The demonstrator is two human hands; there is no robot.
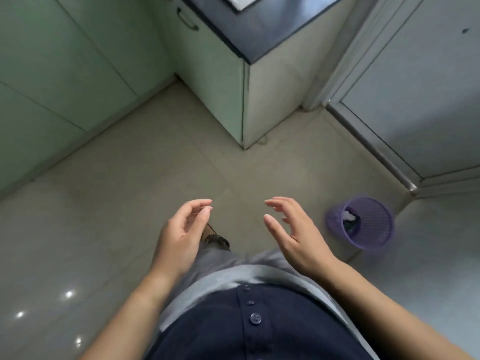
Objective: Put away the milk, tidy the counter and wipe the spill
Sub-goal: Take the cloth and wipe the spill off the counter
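I look down at the kitchen floor. My left hand [181, 232] and my right hand [293, 232] hover in front of my waist, palms facing each other, fingers apart and curled, holding nothing. The dark counter top [262, 29] shows only as a corner at the top of the view, far from both hands. No milk, cloth or spill is in sight.
Pale green cabinets [65, 81] line the left side, one door with a dark handle [187, 20]. A cabinet corner [244, 100] juts toward me. A purple mesh waste bin [368, 224] with rubbish stands on the floor at right. A metal door frame [371, 141] runs along the right.
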